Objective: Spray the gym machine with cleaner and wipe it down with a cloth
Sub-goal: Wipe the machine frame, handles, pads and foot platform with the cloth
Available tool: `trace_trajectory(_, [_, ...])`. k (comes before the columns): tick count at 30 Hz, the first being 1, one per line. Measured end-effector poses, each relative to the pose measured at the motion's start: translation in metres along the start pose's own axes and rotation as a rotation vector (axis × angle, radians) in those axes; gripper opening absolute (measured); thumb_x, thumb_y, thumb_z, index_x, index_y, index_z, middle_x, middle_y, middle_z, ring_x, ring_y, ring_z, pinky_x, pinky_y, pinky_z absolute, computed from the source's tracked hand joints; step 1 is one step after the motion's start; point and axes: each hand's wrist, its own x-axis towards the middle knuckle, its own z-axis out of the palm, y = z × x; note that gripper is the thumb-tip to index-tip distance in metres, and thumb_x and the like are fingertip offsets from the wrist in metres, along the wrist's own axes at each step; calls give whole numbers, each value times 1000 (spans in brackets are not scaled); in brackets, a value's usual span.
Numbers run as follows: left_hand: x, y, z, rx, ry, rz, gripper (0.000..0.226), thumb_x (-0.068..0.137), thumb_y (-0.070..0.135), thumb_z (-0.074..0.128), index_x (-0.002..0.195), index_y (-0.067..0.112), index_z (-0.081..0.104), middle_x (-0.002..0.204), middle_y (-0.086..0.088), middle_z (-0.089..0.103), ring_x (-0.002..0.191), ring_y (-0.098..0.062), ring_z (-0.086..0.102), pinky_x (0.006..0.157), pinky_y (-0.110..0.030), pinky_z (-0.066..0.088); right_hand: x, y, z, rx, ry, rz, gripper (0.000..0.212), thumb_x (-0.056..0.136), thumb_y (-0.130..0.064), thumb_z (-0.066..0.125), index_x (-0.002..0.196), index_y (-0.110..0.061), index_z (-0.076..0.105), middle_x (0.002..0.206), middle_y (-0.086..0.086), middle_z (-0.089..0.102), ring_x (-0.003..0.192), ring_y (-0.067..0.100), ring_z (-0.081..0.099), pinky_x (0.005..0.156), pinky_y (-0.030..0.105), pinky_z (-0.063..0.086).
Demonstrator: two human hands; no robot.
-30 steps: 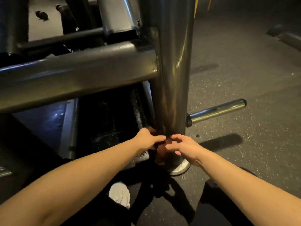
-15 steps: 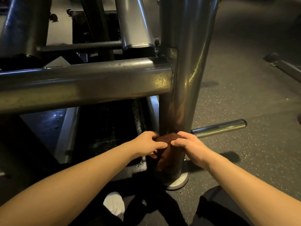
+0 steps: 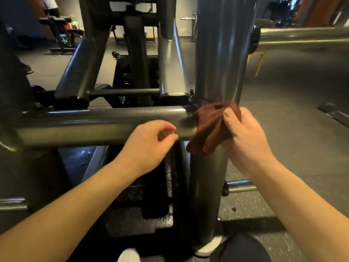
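**Desk:** What is happening at the upright post (image 3: 221,53) of the gym machine (image 3: 170,59)?

**Photographer:** The right hand (image 3: 245,140) is gripping a bunched brown cloth (image 3: 209,125), thumb lying across the fabric. It is holding the cloth against the post's front, where the crossbar (image 3: 94,123) is meeting the post from the left.

**Desk:** And the left hand (image 3: 149,142)?

**Photographer:** It is hovering just left of the post, in front of the crossbar, fingers loosely curled, thumb and forefinger nearly meeting. Nothing is showing in it, though motion is blurring the fingertips.

**Desk:** What is proving hard to make out?

**Photographer:** The cloth is covering the joint behind it, and the right hand's fingers are mostly buried in the folds. The post's top is running out of frame. A dark knee (image 3: 239,248) is partly hiding its foot, with a white shoe (image 3: 129,256) cut off at the lower edge to the left. Low on the post's right side a chrome peg (image 3: 239,186) is jutting out, its far end disappearing behind the right forearm.
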Motion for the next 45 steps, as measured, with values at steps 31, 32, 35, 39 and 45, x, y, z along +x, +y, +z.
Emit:
trace_trajectory(31, [26,-100,-63,471,297,-77,41,84,37,82,124,32,75,125,9,65,124,-23,45,98,-38,26,79,81,43,-1763,-416,-656,70,94,-32,70,156,-22,41,151,19,48,141,42,42,109,61,37])
trace_trajectory(32, [26,-102,-63,458,298,-63,41,83,38,82,123,32,75,124,9,66,124,-23,46,99,-39,26,82,81,57,-1749,-445,-656,68,96,-35,66,157,-24,39,152,15,49,143,39,41,114,62,31])
trace_trajectory(35, [27,-109,-69,467,295,-40,42,82,44,82,123,34,74,126,10,66,124,-23,46,102,-41,25,88,84,115,-1735,-550,-670,70,99,-47,55,161,-30,28,153,4,48,144,30,40,122,57,20])
trace_trajectory(39, [8,-131,-94,507,372,-182,52,84,52,78,132,34,69,138,8,60,130,-24,38,106,-42,22,85,92,150,-1715,-608,-672,69,102,-52,45,162,-32,19,146,3,50,135,30,44,113,50,33])
trace_trajectory(45, [-29,-162,-114,529,479,-307,59,86,43,78,141,27,60,148,1,50,134,-31,32,110,-55,28,68,84,55,-1757,-421,-742,76,97,-41,60,163,-29,24,159,9,35,145,35,31,113,53,32])
